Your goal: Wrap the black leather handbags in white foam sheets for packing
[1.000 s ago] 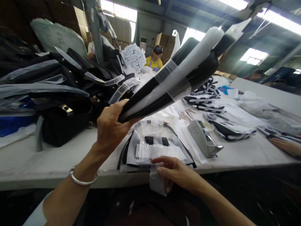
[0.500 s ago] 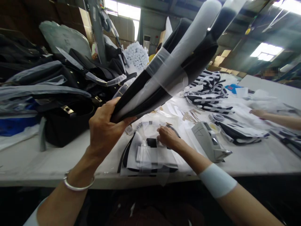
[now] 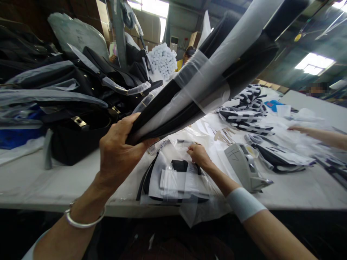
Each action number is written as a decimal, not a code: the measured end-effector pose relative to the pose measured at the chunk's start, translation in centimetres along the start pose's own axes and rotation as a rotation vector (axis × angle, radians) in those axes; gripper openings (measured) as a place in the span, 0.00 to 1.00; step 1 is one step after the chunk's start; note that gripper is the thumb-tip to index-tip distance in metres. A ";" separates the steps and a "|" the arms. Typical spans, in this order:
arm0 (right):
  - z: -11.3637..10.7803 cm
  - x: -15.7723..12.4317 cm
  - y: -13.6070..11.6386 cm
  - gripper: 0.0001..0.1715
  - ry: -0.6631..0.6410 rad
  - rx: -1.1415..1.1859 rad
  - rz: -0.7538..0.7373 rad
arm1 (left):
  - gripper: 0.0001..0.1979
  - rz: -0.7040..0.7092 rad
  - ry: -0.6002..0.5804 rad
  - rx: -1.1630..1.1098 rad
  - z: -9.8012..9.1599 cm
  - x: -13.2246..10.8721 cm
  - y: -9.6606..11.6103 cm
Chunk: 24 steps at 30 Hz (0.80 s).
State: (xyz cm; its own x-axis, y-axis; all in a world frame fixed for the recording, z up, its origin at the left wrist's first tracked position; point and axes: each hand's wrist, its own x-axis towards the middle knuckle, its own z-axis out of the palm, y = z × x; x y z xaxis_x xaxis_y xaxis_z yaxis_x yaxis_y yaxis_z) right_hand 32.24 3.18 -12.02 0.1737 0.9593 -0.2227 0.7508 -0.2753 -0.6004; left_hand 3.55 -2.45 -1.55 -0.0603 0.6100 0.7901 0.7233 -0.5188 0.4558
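Note:
My left hand (image 3: 119,144) is closed round the lower end of a black handbag (image 3: 187,97), which it holds up and tilted over the table. White sheeting and a clear film band wrap that handbag. Below it a second black handbag (image 3: 180,165), covered with white sheets and clear plastic, lies at the table's front edge. My right hand (image 3: 200,155) is at this bag's upper right, its fingers pinched together on the clear plastic bag (image 3: 191,213) around it. Part of the plastic hangs over the table edge.
A grey tape dispenser (image 3: 242,166) stands to the right on the white table (image 3: 298,191). Black bags (image 3: 78,141) crowd the left side. Wrapped bags (image 3: 246,115) are piled at the back right. Another person's arm (image 3: 320,137) reaches in from the right.
The held handbag now reaches higher and further right in view. My right hand has shifted slightly right, and more plastic hangs over the front edge.

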 end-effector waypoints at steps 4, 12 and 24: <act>-2.2 0.7 -0.4 0.09 -0.040 0.392 0.099 | 0.27 -0.014 0.012 -0.005 -0.4 0.1 0.2; -3.1 0.1 -1.7 0.11 0.040 0.803 0.109 | 0.26 -0.039 0.008 -0.022 -1.1 0.1 0.8; -3.0 2.2 -0.5 0.12 0.411 0.635 0.012 | 0.26 0.019 0.043 -0.029 -1.5 0.3 0.4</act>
State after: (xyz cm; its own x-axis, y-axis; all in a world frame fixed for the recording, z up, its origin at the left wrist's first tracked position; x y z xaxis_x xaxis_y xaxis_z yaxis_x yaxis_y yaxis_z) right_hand 34.15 5.59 -9.86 0.4966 0.8680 -0.0019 0.2578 -0.1495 -0.9546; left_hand 2.84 -3.38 -0.54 -0.0765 0.5741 0.8152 0.7046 -0.5474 0.4516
